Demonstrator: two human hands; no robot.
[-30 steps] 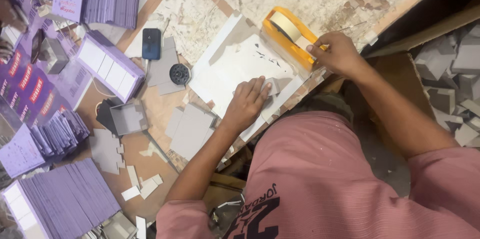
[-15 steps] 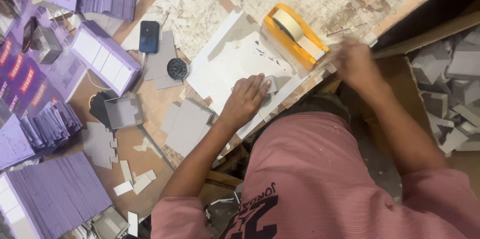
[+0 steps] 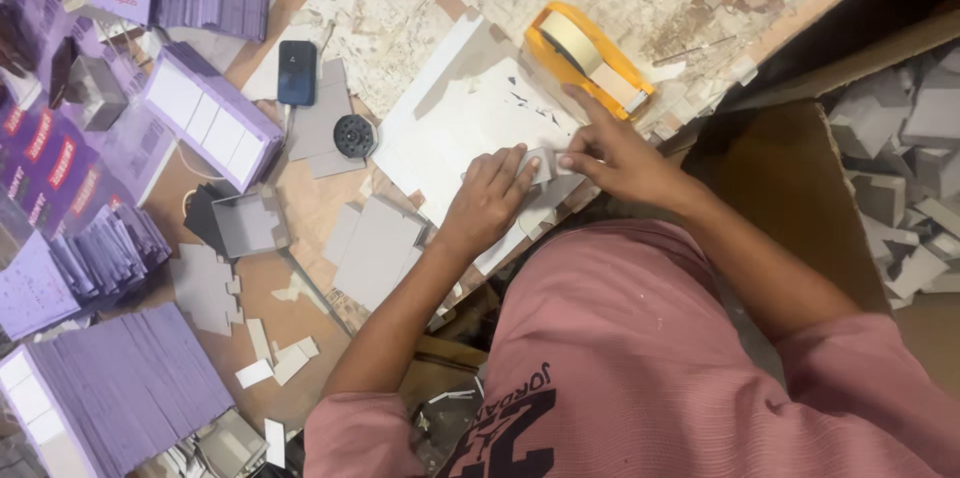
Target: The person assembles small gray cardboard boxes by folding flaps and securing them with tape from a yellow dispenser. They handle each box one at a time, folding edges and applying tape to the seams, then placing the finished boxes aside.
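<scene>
My left hand [image 3: 488,200] lies on a white board [image 3: 455,128] on the worktable, its fingers pressing a small grey cardboard piece [image 3: 541,165]. My right hand [image 3: 612,156] meets it from the right, thumb and fingers pinching the same piece, with a strip of tape apparently under the fingertips. An orange tape dispenser [image 3: 585,55] with a beige roll stands just beyond my right hand, at the board's far edge.
Flat grey cardboard blanks [image 3: 375,250] lie left of my left arm. A dark phone [image 3: 297,72], a small black round object [image 3: 353,136], purple boxes [image 3: 210,125] and stacks of purple sheets [image 3: 120,388] fill the left. Grey offcuts [image 3: 905,168] pile at the right.
My right hand came back from the tape dispenser to the small grey piece beside my left hand. My left hand stayed on the white board.
</scene>
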